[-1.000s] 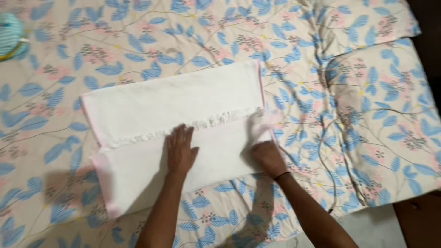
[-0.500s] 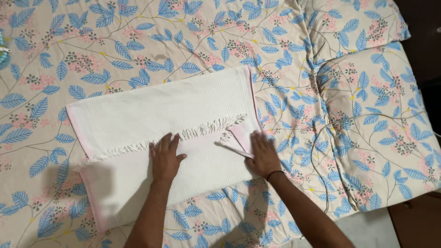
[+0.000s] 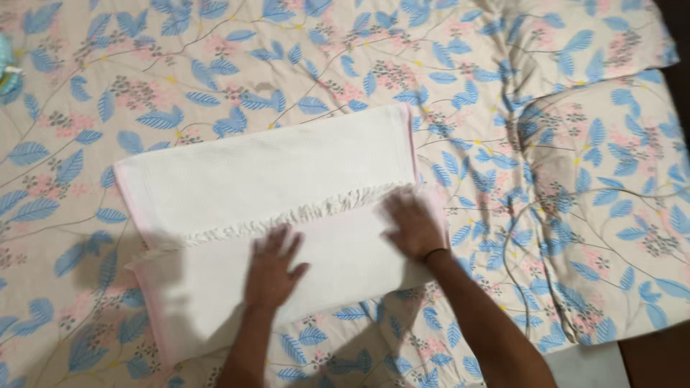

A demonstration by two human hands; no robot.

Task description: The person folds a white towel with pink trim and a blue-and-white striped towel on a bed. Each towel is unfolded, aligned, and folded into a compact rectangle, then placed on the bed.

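One white towel [image 3: 273,179], two hands, one floral bedsheet [image 3: 503,108], one pillow [image 3: 611,187].

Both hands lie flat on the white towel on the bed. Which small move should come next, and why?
Probably slide the right hand outward to the towel edge. The fringe line looks uneven there, while the left hand pins the middle of the folded layer on the bedsheet.
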